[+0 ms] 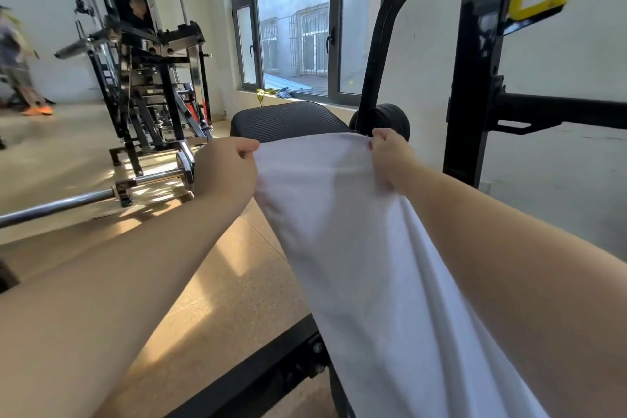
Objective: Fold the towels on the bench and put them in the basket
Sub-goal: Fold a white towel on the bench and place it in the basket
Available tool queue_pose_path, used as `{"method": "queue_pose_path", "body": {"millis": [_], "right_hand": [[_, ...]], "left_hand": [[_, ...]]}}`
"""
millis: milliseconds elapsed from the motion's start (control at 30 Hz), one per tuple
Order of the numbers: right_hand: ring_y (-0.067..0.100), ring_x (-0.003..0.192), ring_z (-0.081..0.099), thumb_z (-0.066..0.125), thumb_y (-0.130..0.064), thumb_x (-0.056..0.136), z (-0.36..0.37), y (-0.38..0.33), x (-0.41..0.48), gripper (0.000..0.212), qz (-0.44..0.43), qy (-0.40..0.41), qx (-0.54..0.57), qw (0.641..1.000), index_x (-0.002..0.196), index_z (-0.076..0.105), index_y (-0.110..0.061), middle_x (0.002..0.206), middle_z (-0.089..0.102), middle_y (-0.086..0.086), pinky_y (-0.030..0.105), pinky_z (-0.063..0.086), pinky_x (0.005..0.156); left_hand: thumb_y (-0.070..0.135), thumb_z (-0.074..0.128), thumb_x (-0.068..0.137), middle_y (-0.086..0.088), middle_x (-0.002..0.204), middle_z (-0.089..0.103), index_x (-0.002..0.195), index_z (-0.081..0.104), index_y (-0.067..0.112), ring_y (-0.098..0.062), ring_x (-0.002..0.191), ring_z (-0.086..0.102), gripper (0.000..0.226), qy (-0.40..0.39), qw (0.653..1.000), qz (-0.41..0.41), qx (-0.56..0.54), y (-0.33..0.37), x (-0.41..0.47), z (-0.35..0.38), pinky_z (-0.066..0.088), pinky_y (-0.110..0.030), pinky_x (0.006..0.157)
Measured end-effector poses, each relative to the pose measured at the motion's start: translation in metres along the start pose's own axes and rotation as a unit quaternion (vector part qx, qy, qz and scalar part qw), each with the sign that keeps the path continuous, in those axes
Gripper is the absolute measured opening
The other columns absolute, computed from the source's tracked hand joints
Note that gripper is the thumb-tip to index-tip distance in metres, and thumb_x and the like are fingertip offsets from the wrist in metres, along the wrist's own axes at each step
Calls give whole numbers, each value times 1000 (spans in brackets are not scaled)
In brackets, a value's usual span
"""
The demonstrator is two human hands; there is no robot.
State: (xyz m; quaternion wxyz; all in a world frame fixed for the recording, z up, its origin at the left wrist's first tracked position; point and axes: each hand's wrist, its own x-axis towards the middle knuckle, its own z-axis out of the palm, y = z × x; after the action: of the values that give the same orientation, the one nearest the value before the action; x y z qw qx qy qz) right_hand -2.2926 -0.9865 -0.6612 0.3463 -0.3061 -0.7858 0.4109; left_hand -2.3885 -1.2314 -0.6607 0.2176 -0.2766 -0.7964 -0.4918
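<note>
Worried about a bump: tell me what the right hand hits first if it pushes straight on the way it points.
Probably the black roller pad just beyond the right hand; depth is unclear.

Both arms are bare and reach fwd, nearly straight. The left grip (225,168) pinches the towel (356,248) top edge btw thumb and curled fingers. The right grip (390,156) pinches the same edge w/ curled fingers, at approx same height.

- The towel (373,248) runs off the bottom edge.
- It hides the near part of the bench (288,120).
- A person (17,58) at far left is blurred and cut off.
</note>
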Motion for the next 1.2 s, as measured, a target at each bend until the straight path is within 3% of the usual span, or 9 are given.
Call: {"method": "queue_pose_path", "body": {"millis": [100,167,267,433,567,700,767,1033,1200], "right_hand": [[22,117,49,37,-23,107,7,7,5,48,-24,-49,-64,996,154,35,-20,146,51,11,27,32,100],[25,132,46,37,-29,107,7,7,7,51,-26,-72,-97,992,158,28,-23,155,43,10,29,28,110],[30,150,27,35,-39,108,5,4,7,57,-23,-116,-149,982,161,20,-27,165,27,7,35,19,120],[28,153,21,37,-38,108,-2,3,1,64,-51,-127,-194,971,163,5,-29,170,9,-2,34,17,120],[31,145,35,42,-33,106,-12,3,-16,63,-82,-106,-233,963,161,15,-24,166,26,2,34,30,111],[29,149,29,46,-37,105,-27,6,-40,65,-83,-103,-271,954,161,19,-20,166,25,4,39,26,118],[32,146,35,48,-40,103,-37,11,-55,65,-83,-107,-279,951,160,23,-22,163,29,6,43,33,117],[31,146,34,49,-43,102,-95,23,-137,67,-64,-118,-334,933,160,22,-22,163,28,8,45,32,118],[35,136,42,50,-40,101,-131,29,-190,61,-51,-129,-354,925,156,27,-25,156,34,10,47,41,109]], "left_hand": [[5,49,97,-14,120,68,120,73,12,-33,111,62,34,-19,995,60,74,-10,2,2,50,-43,97],[9,47,99,-11,123,61,127,70,14,-31,111,59,36,-29,991,81,98,-14,0,3,50,-44,96],[18,46,101,-5,129,48,139,59,24,-28,112,54,41,-40,988,67,136,-18,-4,4,53,-48,87],[15,46,99,-9,133,43,144,50,29,-32,121,47,47,-32,991,21,130,-17,-3,-2,50,-45,87],[12,48,97,-11,134,43,140,52,25,-32,126,44,45,-4,991,49,125,-8,-7,-8,47,-46,90],[10,50,95,-11,133,43,138,53,25,-31,125,44,45,-23,992,66,105,4,-22,-9,48,-44,92],[10,50,95,-11,133,44,138,54,24,-31,124,45,45,-33,992,73,100,12,-33,-9,46,-41,92],[16,52,96,-8,135,45,136,55,26,-28,120,51,41,-128,986,85,65,50,-98,-17,46,-39,97],[19,53,98,-4,134,47,134,55,28,-23,116,54,37,-191,974,111,53,74,-146,-15,49,-35,93]]}}
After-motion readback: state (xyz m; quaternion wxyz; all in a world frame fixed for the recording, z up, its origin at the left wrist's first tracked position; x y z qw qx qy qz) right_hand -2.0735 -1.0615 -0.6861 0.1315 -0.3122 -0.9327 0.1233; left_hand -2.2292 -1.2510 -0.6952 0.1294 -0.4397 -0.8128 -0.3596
